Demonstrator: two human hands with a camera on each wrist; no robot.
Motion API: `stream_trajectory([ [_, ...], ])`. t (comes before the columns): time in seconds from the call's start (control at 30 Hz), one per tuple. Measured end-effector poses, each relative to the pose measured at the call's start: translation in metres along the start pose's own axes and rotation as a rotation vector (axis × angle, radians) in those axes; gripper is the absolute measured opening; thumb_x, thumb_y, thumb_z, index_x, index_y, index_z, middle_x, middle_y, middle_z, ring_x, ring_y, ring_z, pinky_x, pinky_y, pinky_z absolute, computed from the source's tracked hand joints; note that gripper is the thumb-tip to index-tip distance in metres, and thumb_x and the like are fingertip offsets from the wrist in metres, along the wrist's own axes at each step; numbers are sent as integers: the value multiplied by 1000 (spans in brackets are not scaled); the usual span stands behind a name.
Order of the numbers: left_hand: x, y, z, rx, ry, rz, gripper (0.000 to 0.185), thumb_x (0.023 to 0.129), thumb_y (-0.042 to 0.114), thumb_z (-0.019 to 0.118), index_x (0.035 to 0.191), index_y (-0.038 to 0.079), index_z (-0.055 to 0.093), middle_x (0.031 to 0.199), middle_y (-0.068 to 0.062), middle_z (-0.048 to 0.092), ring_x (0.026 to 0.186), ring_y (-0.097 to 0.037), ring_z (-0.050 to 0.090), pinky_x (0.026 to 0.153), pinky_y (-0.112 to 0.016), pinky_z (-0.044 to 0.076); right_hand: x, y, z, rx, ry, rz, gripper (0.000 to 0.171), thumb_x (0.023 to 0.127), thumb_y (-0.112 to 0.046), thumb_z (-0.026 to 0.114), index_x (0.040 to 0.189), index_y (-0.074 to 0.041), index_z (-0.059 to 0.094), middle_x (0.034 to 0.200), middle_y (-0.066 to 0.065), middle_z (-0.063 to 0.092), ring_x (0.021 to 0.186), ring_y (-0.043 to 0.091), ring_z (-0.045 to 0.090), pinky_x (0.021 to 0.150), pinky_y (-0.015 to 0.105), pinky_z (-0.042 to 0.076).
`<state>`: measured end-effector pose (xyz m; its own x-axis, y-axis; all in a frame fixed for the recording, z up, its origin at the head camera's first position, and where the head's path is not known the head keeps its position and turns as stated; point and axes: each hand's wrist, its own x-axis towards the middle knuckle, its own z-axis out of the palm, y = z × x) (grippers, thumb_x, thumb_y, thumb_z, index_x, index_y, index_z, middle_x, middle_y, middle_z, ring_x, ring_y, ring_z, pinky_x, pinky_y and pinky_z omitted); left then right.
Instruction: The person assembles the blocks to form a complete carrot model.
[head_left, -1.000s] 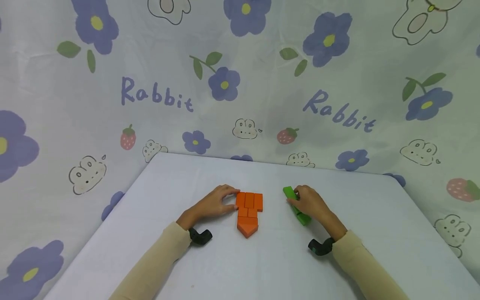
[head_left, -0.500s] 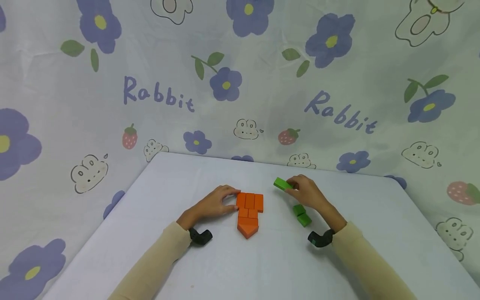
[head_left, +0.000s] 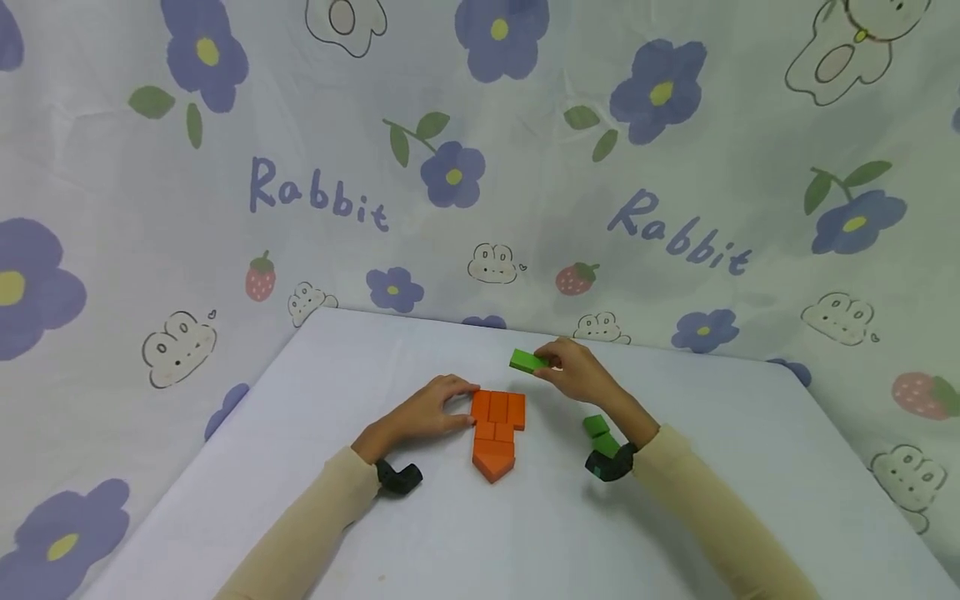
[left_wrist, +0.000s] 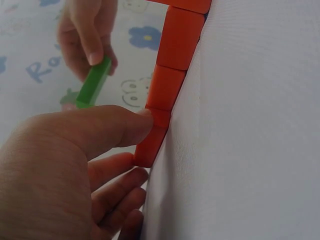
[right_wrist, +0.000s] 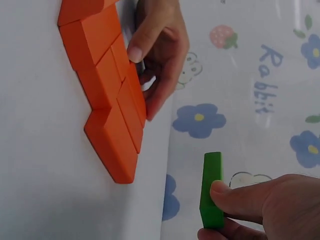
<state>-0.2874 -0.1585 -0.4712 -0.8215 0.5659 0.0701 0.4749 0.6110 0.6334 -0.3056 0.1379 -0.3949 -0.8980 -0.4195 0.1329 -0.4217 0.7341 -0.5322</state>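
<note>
In the head view, my right hand [head_left: 576, 373] pinches a rectangular green block [head_left: 527, 361] between thumb and fingers, raised above the table beyond the orange shape. The right wrist view shows the thumb on the block's side. My left hand [head_left: 427, 410] holds the left edge of a flat shape made of several orange blocks [head_left: 498, 407]. Its thumb and index finger bracket the long orange block [head_left: 481, 406] at the left end of the top row. In the left wrist view, its other fingers [left_wrist: 117, 195] hang behind the thumb. A triangular orange block [head_left: 492, 467] points toward me.
Two more green blocks [head_left: 596, 426] lie on the white tabletop [head_left: 517, 542], right of the orange shape and beneath my right forearm. The black wrist camera [head_left: 611, 463] partly covers the nearer one. A printed cloth [head_left: 495, 192] with flowers and rabbits hangs behind the table.
My right hand has lifted one green block away from the other two, turned it, and carried it left and away from me. The left hand has stayed at the orange blocks.
</note>
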Motion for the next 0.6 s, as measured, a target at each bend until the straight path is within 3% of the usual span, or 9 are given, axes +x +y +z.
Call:
stream_trajectory([
  [0.3, -2, -1, 3, -25, -13, -32, 60, 91, 42, 70, 145, 20, 53, 145, -3, 52, 137, -26, 43, 115, -54, 37, 18, -8, 25, -21, -74, 2, 31, 92, -16, 73, 120, -4, 69, 104, 8, 63, 91, 18, 55, 84, 31, 53],
  [0.6, -1, 0, 2, -17, -5, -15, 60, 92, 41, 69, 144, 18, 54, 144, -4, 53, 137, -27, 44, 114, -55, 37, 30, 11, 43, -10, -151, 61, 29, 92, -14, 71, 119, -3, 69, 104, 7, 63, 90, 17, 54, 84, 31, 53],
])
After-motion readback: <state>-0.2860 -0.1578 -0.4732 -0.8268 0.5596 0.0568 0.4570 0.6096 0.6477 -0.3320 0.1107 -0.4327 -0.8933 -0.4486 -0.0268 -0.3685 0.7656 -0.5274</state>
